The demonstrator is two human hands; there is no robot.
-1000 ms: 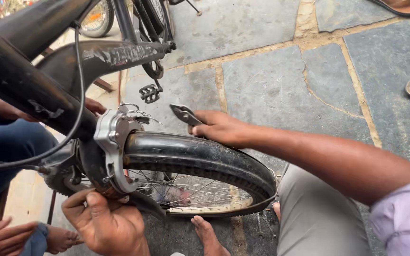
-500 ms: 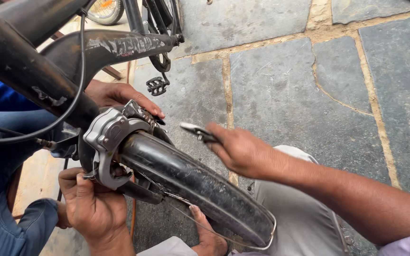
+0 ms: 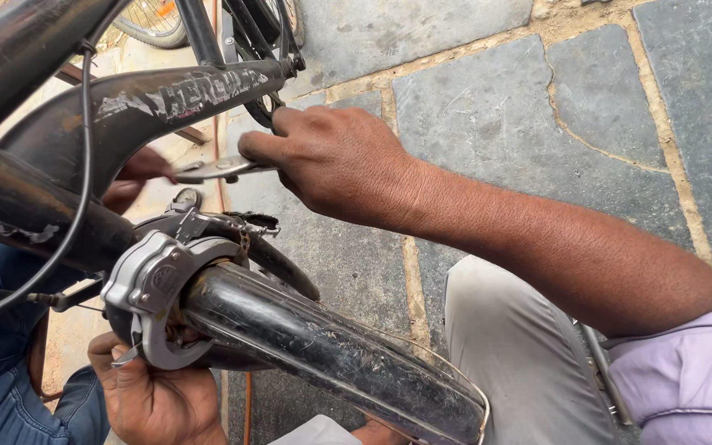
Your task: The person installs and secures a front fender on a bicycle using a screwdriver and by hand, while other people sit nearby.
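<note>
My right hand (image 3: 335, 161) reaches across from the right and is closed on a flat metal tool (image 3: 212, 170), whose tip points left toward the black bicycle frame (image 3: 166, 95). My left hand (image 3: 154, 395) is low at the left, gripping the underside of a grey metal brake bracket (image 3: 154, 284) that wraps the end of the black mudguard (image 3: 331, 350). A black cable (image 3: 84, 165) hangs in front of the frame. Another person's hand (image 3: 138, 169) shows partly behind the frame, just left of the tool tip.
A person in blue jeans (image 3: 2, 387) sits close at the left. Grey stone paving (image 3: 537, 107) lies to the right. My grey trouser leg (image 3: 521, 363) is bottom centre. Part of another bicycle wheel (image 3: 154, 25) is at the top.
My right hand has carried the tool up and to the left, from beside the mudguard to the frame. The view has closed in on the bracket; my left hand stays under it.
</note>
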